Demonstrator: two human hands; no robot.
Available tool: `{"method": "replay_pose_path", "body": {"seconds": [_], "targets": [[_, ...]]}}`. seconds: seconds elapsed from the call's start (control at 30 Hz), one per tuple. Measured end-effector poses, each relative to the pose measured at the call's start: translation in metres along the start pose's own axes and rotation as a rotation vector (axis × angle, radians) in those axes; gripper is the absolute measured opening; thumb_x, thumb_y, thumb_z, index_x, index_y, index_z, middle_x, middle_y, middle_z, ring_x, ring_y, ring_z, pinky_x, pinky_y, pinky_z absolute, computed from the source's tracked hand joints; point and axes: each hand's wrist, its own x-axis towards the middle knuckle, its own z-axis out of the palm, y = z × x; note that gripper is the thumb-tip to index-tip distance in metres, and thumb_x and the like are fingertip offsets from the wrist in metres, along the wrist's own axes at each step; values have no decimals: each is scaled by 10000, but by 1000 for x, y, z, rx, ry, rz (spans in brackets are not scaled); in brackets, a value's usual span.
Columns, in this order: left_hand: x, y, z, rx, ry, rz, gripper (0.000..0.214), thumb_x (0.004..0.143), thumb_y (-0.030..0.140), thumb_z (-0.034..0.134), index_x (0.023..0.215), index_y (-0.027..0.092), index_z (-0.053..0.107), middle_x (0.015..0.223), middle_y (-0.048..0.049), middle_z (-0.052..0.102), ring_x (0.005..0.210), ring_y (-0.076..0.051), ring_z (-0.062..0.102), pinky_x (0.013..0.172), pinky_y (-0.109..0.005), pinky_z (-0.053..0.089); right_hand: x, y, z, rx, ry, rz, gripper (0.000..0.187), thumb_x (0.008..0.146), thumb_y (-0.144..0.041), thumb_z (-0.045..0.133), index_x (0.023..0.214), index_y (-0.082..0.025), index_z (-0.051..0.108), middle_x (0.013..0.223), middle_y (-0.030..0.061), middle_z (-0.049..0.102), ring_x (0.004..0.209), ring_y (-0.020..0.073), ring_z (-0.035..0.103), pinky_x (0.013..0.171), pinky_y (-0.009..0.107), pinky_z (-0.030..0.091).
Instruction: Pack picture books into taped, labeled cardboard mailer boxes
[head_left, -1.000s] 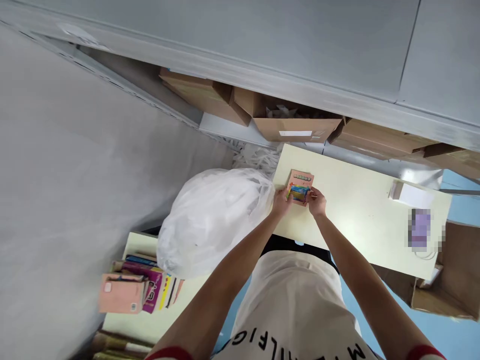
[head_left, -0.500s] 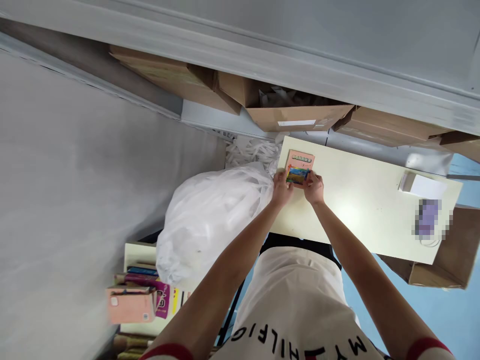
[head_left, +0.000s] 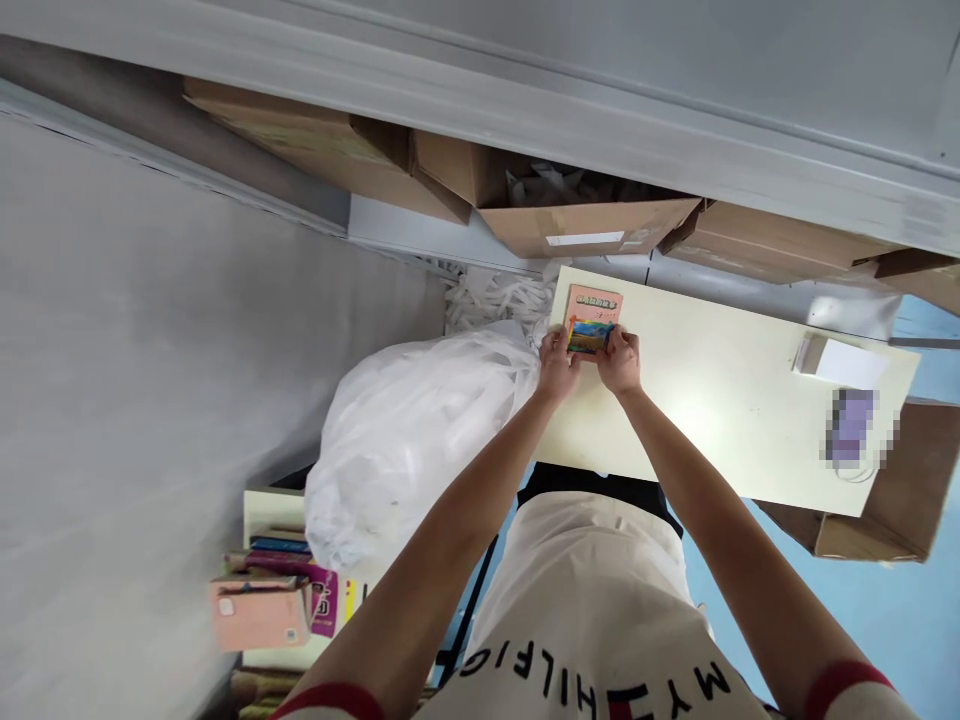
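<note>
A small pink book (head_left: 592,300) with a colourful picture on its cover is at the left end of the pale table (head_left: 697,400). My left hand (head_left: 557,362) grips its left lower edge, and my right hand (head_left: 621,358) grips the right lower edge. Fingers of both hands are closed on the book, with the thumbs toward its lower part. Whether the book rests on the table or is slightly raised, I cannot tell.
A big white plastic bag (head_left: 412,430) bulges left of the table. Open cardboard boxes (head_left: 585,225) line the back under a grey ledge. A white box (head_left: 844,362) and a blurred purple thing (head_left: 853,428) lie at the right. Stacked books (head_left: 259,612) stand lower left.
The view has shifted slightly, so most things appear a little higher and further left. Both hands keep their grip on the book, which looks much the same.
</note>
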Motion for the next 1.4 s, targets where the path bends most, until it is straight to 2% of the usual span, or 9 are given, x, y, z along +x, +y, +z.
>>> {"method": "replay_pose_path", "body": {"seconds": [0.2,0.4,0.63,0.73,0.83,0.97,1.1,1.27,1.4], "targets": [[-16,16,-1,4,104,-23,663,798,184,620,1422,174,397,1360,-179,484,1349,-318,413,1152,-512,321,-25,5,-28,179,70,197,612,789,-312,589,1366,-144,472,1151,141,527,760,174,572,842,428,556],[-44,81,0,-10,-5,151,440,819,205,608,1255,176,551,1248,-149,598,1250,-295,533,1097,-503,411,-78,23,-129,292,196,110,483,842,-381,547,1289,-201,568,1086,103,575,662,137,575,623,355,569],[-41,258,4,-140,-137,639,279,905,302,556,1155,206,633,1142,-86,668,1025,-189,653,920,-354,547,-86,20,-326,160,689,-309,334,889,-377,584,1189,-236,620,962,44,617,710,141,579,659,325,541],[-23,343,21,-197,-130,785,317,905,347,574,1176,194,636,1175,-97,655,1052,-187,645,932,-337,535,-48,26,-401,115,803,-336,482,857,-466,620,1280,-240,580,1125,87,588,924,202,600,755,364,549],[6,410,50,-318,-127,745,413,919,402,562,1264,177,590,1369,-130,560,1210,-218,587,995,-347,501,7,39,-446,218,797,-296,588,876,-564,549,1353,-222,534,1261,128,553,1081,244,582,886,423,524],[37,460,84,-425,-161,545,560,943,471,513,1418,180,460,1530,-127,427,1419,-257,400,1124,-413,384,64,47,-463,436,618,-274,647,852,-631,532,1270,-140,590,1214,147,630,1171,284,560,984,457,473],[36,475,96,-503,-179,392,568,990,473,388,1470,170,390,1570,-115,369,1465,-229,324,1166,-410,317,73,37,-461,604,512,-276,558,797,-575,635,1131,-128,641,1114,138,689,1129,271,601,980,432,482],[1,467,95,-550,-126,462,498,1010,486,329,1409,218,456,1519,-75,455,1432,-211,382,1131,-384,369,37,32,-459,627,528,-287,527,767,-514,703,1162,-182,598,1177,123,662,1035,237,640,907,408,532],[-48,429,101,-512,-98,566,549,990,598,287,1418,280,416,1481,-78,490,1395,-235,431,1058,-433,445,-31,52,-443,552,532,-382,529,813,-542,670,1235,-246,551,1261,95,617,1037,205,629,897,388,548]]}}
